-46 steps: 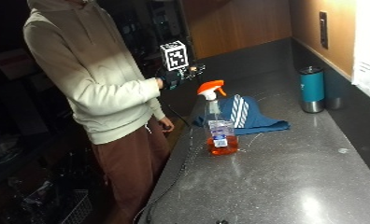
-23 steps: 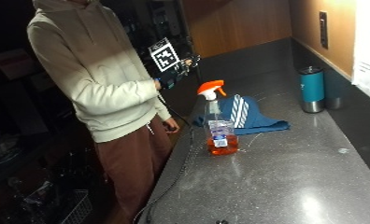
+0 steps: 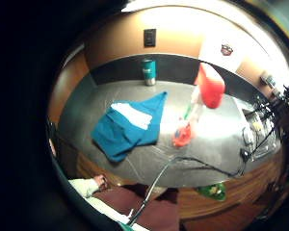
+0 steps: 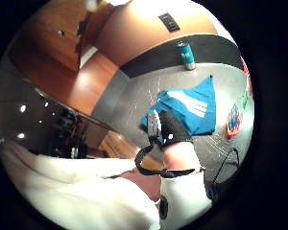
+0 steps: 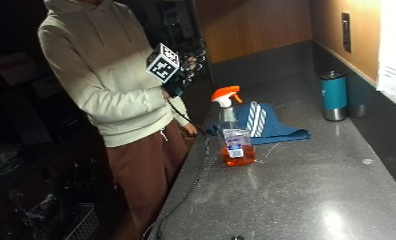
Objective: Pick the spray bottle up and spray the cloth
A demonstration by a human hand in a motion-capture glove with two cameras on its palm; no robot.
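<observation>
Behind spray bottle (image 5: 233, 131), cloth (image 5: 263, 122); palm view shows cloth's stripes spread.

Right hand (image 5: 188, 67): raised at chest height, mostly covered by the marker fittings; whether its fingers are straight or curled cannot be told.
Spray bottle (image 5: 232, 131): label print too small to read; in the little finger side palm view its body is blurred and washed out by glare.
Cloth (image 5: 261, 125): near edge hidden behind the bottle in the outside view; striped part only partly seen.
Tumbler (image 5: 333, 95): lid detail too small to tell; a second object just behind it is largely hidden.
Surface (image 5: 304, 190): cut off at the picture's lower and right edges.
Person's bare hand (image 5: 189, 129): partly hidden behind the surface edge.
</observation>
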